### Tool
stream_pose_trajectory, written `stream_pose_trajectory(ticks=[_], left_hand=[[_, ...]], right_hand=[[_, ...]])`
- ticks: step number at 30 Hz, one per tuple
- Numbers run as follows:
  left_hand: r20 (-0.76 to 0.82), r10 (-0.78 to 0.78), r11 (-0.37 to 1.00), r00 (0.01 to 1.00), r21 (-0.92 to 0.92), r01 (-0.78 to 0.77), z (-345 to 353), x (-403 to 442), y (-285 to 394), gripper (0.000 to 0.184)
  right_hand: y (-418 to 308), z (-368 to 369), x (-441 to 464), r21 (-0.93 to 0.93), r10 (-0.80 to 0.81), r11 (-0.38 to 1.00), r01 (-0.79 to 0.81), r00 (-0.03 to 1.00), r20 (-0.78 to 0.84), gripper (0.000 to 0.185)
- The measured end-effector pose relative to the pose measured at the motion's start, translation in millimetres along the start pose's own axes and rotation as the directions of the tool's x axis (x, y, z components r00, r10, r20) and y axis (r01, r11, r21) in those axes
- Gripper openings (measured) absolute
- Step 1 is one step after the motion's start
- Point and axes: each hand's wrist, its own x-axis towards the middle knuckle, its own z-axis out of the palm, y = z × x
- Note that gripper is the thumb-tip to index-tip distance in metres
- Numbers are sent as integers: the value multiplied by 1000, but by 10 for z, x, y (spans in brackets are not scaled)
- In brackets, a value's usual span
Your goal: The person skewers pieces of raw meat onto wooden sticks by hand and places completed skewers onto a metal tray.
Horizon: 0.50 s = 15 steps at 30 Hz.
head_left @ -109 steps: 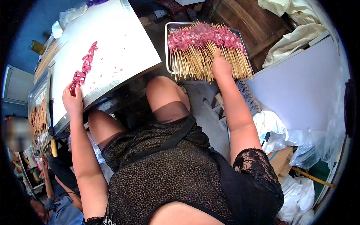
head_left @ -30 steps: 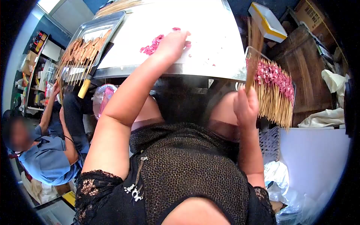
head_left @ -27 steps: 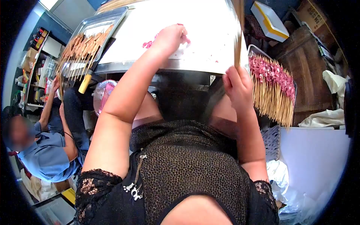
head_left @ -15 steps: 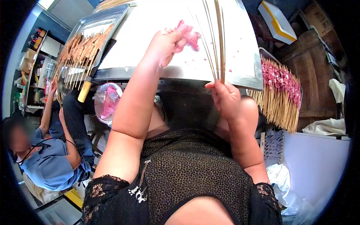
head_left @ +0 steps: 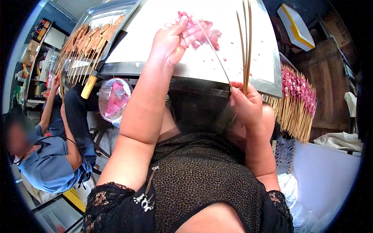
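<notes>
Above the white tabletop, my left hand [head_left: 171, 40] pinches a small pink piece of raw meat [head_left: 184, 14] between thumb and fingers. Beyond its lower fingers lies more raw meat [head_left: 213, 35] on the table; whether the fingers touch it I cannot tell. My right hand [head_left: 248, 105] is closed around several bamboo skewers [head_left: 247, 50] near the table's front edge. From its thumb and finger a single skewer [head_left: 216, 52] slants up to the left, its tip close to the pinched meat. Whether the tip is in the meat is unclear.
A metal tray [head_left: 134, 6] of browned skewers stands at left, beside a yellow handle [head_left: 89, 86]. Below is a lined bucket [head_left: 104, 101] with pink contents. Many raw meat skewers [head_left: 297, 91] sit at right. A seated co-worker [head_left: 54, 163] holds sticks at left.
One skewer now leans away from the bundle toward my left hand. The larger meat that hand held now shows behind its fingers, over the tabletop. The view has shifted slightly.
</notes>
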Motion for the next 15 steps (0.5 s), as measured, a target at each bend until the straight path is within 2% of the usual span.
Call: stream_pose_trajectory(ticks=[6, 10, 15], left_hand=[[-66, 32, 999, 997, 37, -30, -64, 6, 17, 29], [-110, 48, 999, 993, 26, -46, -56, 14, 41, 28], [-100, 31, 999, 994, 41, -27, -106, 49, 51, 27]], right_hand=[[28, -14, -18, -91, -12, 996, 14, 1000, 21, 20], [33, -29, -8, -79, -4, 997, 5, 1000, 11, 20], [46, -55, 19, -138, -7, 990, 11, 1000, 25, 20]])
